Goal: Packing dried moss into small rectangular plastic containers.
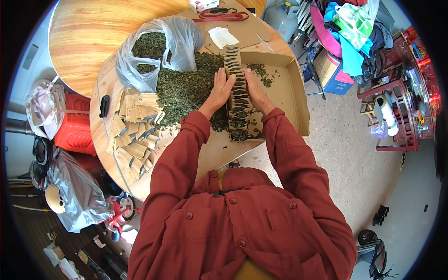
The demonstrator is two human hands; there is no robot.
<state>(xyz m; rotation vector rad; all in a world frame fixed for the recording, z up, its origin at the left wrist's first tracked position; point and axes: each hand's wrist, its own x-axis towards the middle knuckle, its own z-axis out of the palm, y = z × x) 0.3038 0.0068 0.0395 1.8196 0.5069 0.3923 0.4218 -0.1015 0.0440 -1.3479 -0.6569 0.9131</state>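
Note:
A long row of small brown paper packets (239, 100) stands packed face to face along the left side of a shallow cardboard box (287, 100). Their tops gape, and dark dried leaves show in several at the near end. Against the row's left side lies my left hand (218, 93), flat with its fingers stretched out. My right hand (256, 93) rests along the other side, fingers also straight, so the row sits between my palms. Loose dried leaves (186, 86) are heaped beside my left hand. More leaf crumbs (265, 74) are scattered inside the box.
A clear plastic bag (184, 39) of leaves lies behind the heap. Empty-looking paper packets (135, 130) are piled at the table's left, near a black folding-knife-like object (104, 106). White paper slips (223, 37) and a red strap (224, 16) lie at the back. Red stools (77, 123) stand left.

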